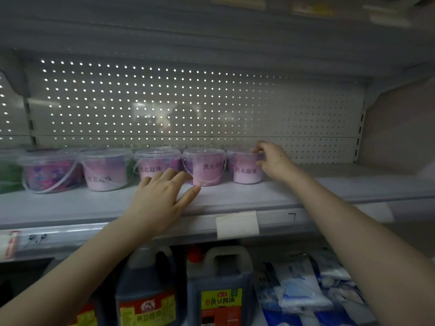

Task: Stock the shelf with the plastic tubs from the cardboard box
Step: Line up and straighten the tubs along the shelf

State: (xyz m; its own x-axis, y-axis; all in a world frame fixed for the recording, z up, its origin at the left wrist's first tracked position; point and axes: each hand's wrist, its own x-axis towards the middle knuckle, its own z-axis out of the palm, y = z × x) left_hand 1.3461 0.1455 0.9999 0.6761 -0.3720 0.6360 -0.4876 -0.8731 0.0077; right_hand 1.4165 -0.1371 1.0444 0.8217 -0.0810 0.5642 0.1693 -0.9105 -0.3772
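Tubs go on the shelf [235,198], and five already stand in a row [107,170] along its back edge, close to the pegboard [164,102]. The row runs from the left end and stops short of the right corner. The box is not in view.

The left grip [162,194] is open and holds nothing. It lies palm down between the front edge and the row, with straight fingers reaching the foot of the next tub [204,167]. I cannot tell whether they touch it. The right grip [273,161] is closed on the end tub [246,178], with fingers curled over the lid rim on its right side. That tub stands upright on the shelf, just beside its neighbour.

The step in hand looks like seating and squaring this last tub. A pinch on the lid rim is a light hold, and the lid might lift. So the tub is better slid or turned on the shelf than raised. Its label [246,171] should face the front edge, as the neighbours' do, and its base should line up with theirs. The flat left grip is well placed to steady the next tub against a nudge. The thin handle [206,184] hanging across the front of the next tub could snag a passing finger, so any move should stay slow and low.
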